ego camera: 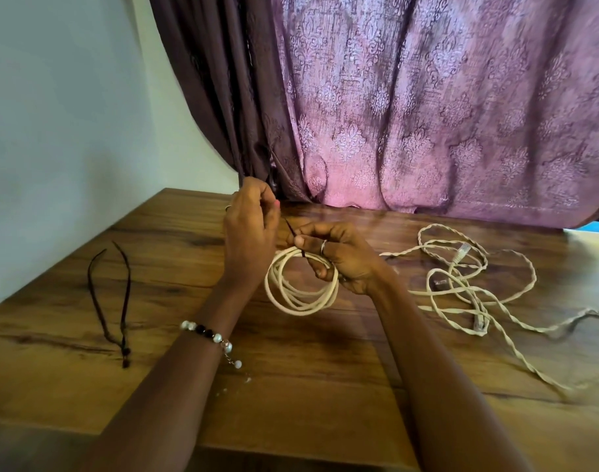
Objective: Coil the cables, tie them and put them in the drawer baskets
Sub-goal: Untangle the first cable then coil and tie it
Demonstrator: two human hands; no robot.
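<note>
Head view: the right hand grips the coiled cable just above the counter so its loops stay gathered, while the left hand pinches a dark tie taut to bind it. Loose cables wait right of the hands.

Soft daylight through curtain (backlit pink); wide-angle edges bowed.

Wooden table, dark cord at left, loose cream cables at right
</note>
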